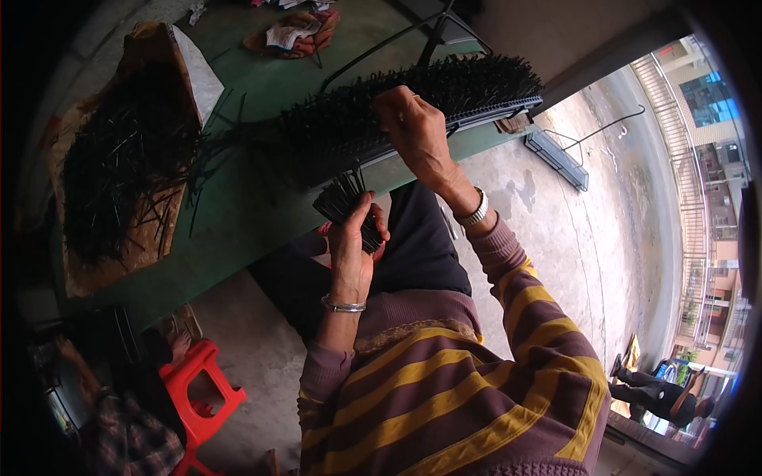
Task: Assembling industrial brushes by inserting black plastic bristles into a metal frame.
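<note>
My left hand [353,234] is closed round a bundle of thin black strips [340,197], whose ends fan out above the thumb. My right hand [411,127] is pinched at the front side of a long black rack [337,155]. Any strip between its fingertips is hidden by the hand. Dense rows of upright black strips [468,78] fill the rack's far and right parts. At its near left, the perforated surface shows bare holes. The rack lies along the edge of the green table [230,262].
A big heap of loose black strips [127,159] lies on brown cardboard [79,274] at the left. Behind the rack sits a reddish cloth bundle [294,33]. A second rack with a wire handle [559,159] rests on the floor. A red stool [202,389] and other people are nearby.
</note>
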`<state>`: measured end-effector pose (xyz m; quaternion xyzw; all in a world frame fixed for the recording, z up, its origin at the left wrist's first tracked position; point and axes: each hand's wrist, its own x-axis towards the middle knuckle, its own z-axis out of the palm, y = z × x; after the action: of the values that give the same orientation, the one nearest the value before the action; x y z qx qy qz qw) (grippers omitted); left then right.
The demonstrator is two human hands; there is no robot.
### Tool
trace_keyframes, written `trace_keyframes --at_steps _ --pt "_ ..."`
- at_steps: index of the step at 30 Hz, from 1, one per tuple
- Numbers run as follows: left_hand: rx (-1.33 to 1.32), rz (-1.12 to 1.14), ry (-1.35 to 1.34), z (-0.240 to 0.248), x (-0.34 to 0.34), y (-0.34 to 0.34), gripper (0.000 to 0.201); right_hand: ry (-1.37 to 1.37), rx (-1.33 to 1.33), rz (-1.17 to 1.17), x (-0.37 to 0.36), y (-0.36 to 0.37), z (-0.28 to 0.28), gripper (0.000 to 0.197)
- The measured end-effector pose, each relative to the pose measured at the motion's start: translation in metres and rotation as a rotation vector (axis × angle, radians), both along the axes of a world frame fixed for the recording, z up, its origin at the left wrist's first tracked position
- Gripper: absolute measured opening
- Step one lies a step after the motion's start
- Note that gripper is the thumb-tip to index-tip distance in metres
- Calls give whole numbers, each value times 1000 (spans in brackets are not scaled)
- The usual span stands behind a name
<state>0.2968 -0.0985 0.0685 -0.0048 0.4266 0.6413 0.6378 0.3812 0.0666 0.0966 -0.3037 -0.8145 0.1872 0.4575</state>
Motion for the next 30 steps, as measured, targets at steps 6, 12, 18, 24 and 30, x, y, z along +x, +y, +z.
trace_keyframes --at_steps 6,12,18,24,30 --pt "27 -10 21 -5 -2 -1 21 -66 -28 107 -1 3 10 10" --pt "45 11 24 -6 -1 0 19 -168 122 24 -9 6 -8 13" --pt "0 -18 -2 -16 -2 1 19 -376 272 2 -4 -1 -13 21" --pt "-2 -17 29 -12 1 1 19 -245 -428 147 21 -29 -1 13" --pt "-32 3 10 -14 3 -2 24 -105 -880 296 37 -42 16 15"
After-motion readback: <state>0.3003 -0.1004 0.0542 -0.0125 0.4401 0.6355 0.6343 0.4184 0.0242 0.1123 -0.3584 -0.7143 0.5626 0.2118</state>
